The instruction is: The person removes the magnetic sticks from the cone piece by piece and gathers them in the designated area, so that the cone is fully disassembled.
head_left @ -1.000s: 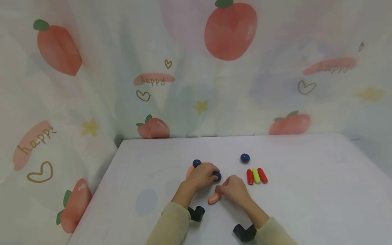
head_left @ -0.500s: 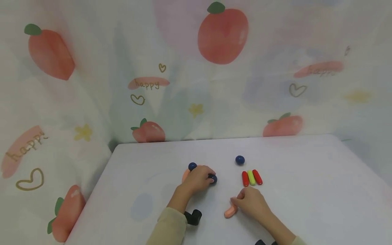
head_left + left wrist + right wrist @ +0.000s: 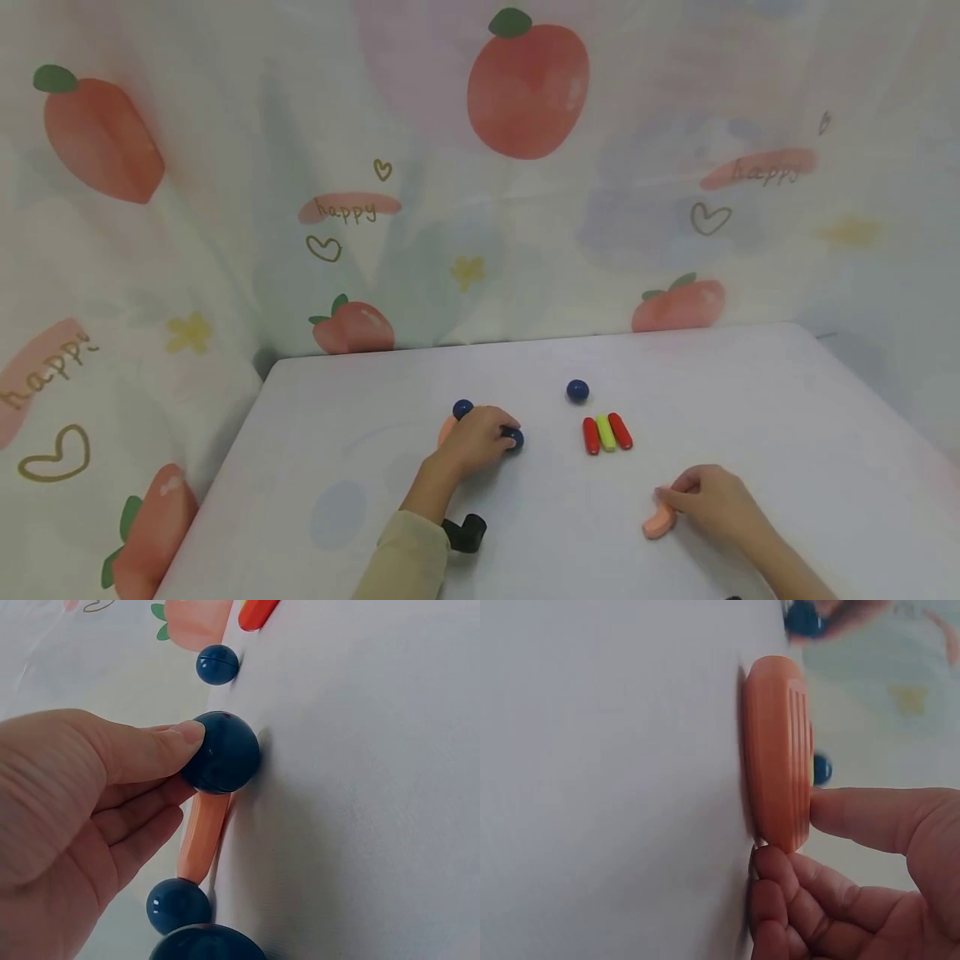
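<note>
My left hand (image 3: 474,437) pinches a dark blue ball (image 3: 222,753) between thumb and fingers, close over the white table. Behind that hand, partly hidden by it, lie an orange curved piece (image 3: 202,836) and another dark blue ball (image 3: 462,408). More blue shows at the bottom of the left wrist view, a large ball (image 3: 206,945) cut off by the edge. Over on the right side, my right hand (image 3: 716,504) holds a second orange curved piece (image 3: 660,522) by one end, thumb against its grooved side (image 3: 799,750), low at the tabletop.
Between and beyond the hands lie a red rod (image 3: 591,436), a yellow-green rod (image 3: 606,434) and another red rod (image 3: 620,431), side by side. A single blue ball (image 3: 577,391) sits behind them. A printed curtain (image 3: 525,225) hangs along the table's (image 3: 360,400) back edge.
My right hand has moved well to the right with the orange curved piece, away from the left hand. The left hand keeps its hold on the blue ball; the head view has shifted slightly.
</note>
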Demonstrator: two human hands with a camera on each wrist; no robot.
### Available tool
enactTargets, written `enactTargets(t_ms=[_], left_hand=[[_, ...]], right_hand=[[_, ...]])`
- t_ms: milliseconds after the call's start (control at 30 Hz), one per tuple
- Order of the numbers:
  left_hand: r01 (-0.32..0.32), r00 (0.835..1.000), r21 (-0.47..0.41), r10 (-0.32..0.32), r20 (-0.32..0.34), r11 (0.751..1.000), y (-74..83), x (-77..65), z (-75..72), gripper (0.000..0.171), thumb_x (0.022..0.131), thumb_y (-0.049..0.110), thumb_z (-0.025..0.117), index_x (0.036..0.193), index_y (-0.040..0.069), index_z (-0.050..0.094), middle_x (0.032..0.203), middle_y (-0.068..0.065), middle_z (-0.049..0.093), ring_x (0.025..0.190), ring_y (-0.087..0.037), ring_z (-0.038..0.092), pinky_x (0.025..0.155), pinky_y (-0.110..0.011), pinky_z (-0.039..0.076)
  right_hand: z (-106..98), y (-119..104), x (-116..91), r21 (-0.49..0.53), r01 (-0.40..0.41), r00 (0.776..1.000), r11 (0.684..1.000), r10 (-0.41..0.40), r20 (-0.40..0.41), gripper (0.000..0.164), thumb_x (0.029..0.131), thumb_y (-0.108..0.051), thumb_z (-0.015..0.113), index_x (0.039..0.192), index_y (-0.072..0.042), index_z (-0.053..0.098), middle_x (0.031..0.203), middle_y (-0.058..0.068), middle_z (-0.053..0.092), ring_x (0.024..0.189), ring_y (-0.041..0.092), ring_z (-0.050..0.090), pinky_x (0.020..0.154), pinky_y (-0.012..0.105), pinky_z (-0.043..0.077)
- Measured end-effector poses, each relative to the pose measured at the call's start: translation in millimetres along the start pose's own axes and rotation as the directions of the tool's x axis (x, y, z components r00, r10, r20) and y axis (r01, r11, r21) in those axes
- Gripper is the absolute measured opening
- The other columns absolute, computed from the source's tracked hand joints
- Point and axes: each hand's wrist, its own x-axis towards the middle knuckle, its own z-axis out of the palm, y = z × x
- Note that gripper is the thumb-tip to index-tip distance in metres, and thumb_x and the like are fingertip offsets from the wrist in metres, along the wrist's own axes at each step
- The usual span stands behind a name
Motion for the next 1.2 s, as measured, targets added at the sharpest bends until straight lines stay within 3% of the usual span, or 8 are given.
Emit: enactTargets(t_ms=[267,533,700,1067,1200], left_hand=[[-0.089,0.995,0.031,0.087,0.055,0.996,-2.9,-1.6,1.5,0.021,0.085,0.012,0.066,0.106,0.01,0.068,0.104,0.005,0.064,0.105,-0.012,0.054,0.09,-0.027,0.043],[-0.075,0.996,0.053,0.072,0.056,0.996,-2.6,-0.8,-0.6,0.021,0.085,0.012,0.066,0.106,0.01,0.068,0.104,0.004,0.064,0.105,-0.012,0.055,0.09,-0.027,0.043],[-0.083,0.995,0.027,0.082,0.06,0.996,-3.7,0.8,-0.5,0.021,0.085,0.013,0.066,0.105,0.011,0.068,0.104,0.005,0.064,0.105,-0.011,0.055,0.09,-0.026,0.042],[-0.1,0.993,0.006,0.099,0.071,0.995,-4.2,6.9,0.2,0.021,0.084,0.014,0.067,0.104,0.01,0.069,0.102,0.004,0.065,0.103,-0.011,0.056,0.089,-0.024,0.042],[-0.094,0.994,-0.014,0.095,0.057,0.995,-3.3,7.5,-1.0,0.02,0.083,0.013,0.067,0.103,0.009,0.069,0.101,0.003,0.066,0.102,-0.01,0.056,0.088,-0.024,0.043]], right_hand=[[-28,15,41,-0.013,0.102,0.994,0.995,-0.103,-0.041,0.051,0.08,-0.046,0.066,0.093,0.004,0.061,0.078,0.007,0.055,0.072,0.022,0.048,0.062,0.031,0.047],[-34,-1,84,-0.052,0.265,0.964,0.963,-0.266,-0.025,0.041,0.082,-0.037,0.068,0.098,0.0,0.065,0.088,0.007,0.061,0.081,0.023,0.053,0.071,0.039,0.051],[-34,-10,106,-0.054,0.291,0.957,0.955,-0.291,0.014,0.038,0.081,-0.035,0.069,0.098,-0.002,0.065,0.088,0.006,0.062,0.082,0.023,0.054,0.073,0.039,0.051],[-31,-22,113,-0.046,0.329,0.944,0.943,-0.329,0.012,0.04,0.082,-0.034,0.069,0.102,0.001,0.064,0.092,0.008,0.062,0.086,0.026,0.055,0.076,0.041,0.05],[-30,-29,107,-0.026,0.327,0.941,0.945,-0.328,-0.077,0.05,0.084,-0.041,0.064,0.109,0.002,0.06,0.101,0.017,0.06,0.092,0.032,0.054,0.075,0.043,0.051]])
